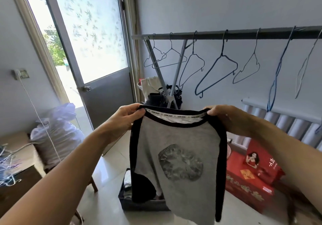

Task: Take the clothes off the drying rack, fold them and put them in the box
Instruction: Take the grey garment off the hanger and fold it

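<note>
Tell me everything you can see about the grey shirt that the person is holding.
The grey shirt looks like soft knit cloth, with black trim round the neck and black sleeves, and a dark round print on its front. It hangs unfolded in the air, above the box. The left hand and right hand pinch its shoulders at the collar.

- The pale tiled floor (111, 156) carries a dark fabric box (139, 205) with folded clothes inside.
- A red printed carton (250, 181) stands on the floor to the right, near the radiator.
- The drying rack (226, 33), hung with bare wire hangers (216, 71), stands by the wall.
- A full white bag (55, 134) sits at the left by the door.
</note>
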